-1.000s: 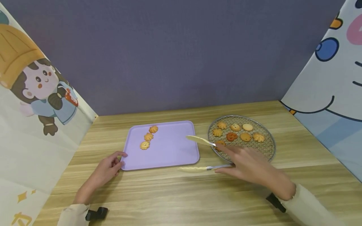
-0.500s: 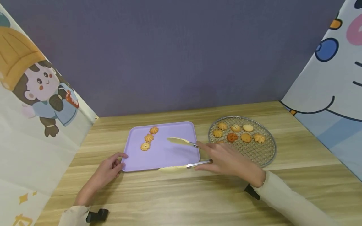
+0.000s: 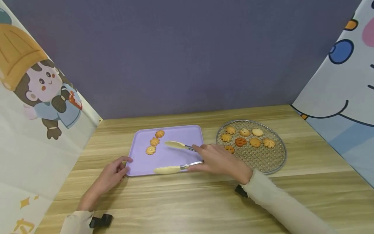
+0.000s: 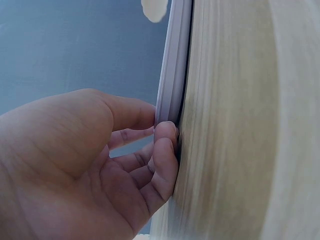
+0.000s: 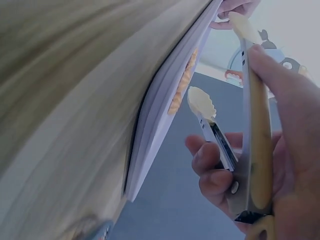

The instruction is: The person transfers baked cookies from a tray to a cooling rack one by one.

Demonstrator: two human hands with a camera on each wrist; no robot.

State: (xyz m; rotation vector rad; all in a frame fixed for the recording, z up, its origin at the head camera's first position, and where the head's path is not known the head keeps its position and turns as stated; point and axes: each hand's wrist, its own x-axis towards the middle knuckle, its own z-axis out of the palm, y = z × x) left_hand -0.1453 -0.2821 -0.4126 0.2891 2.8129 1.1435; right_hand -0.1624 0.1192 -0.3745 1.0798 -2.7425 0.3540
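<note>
My left hand (image 3: 112, 174) pinches the near left corner of a lilac tray (image 3: 187, 134); in the left wrist view the thumb lies on the rim, with curled fingers by its underside. A slanting row of cookies (image 3: 155, 141) lies on the tray's left half. My right hand (image 3: 217, 161) grips metal tongs with cream tips (image 3: 175, 145), thumb on one arm and fingers round the other, as the right wrist view shows (image 5: 259, 145). The tong arms are spread with nothing between them. One tip is over the tray, right of the cookies; the other is by its front edge.
Right of the tray stands a round wire rack (image 3: 260, 161) holding several cookies (image 3: 241, 142) of different shapes. The wooden table (image 3: 175, 208) meets a grey-purple panel (image 3: 187, 58) behind. Cartoon-printed panels (image 3: 43, 107) flank both sides.
My right hand has moved left with the spread tongs, from beside the rack to over the tray. A cookie on the rack's left side is uncovered. My left hand stays at the tray corner.
</note>
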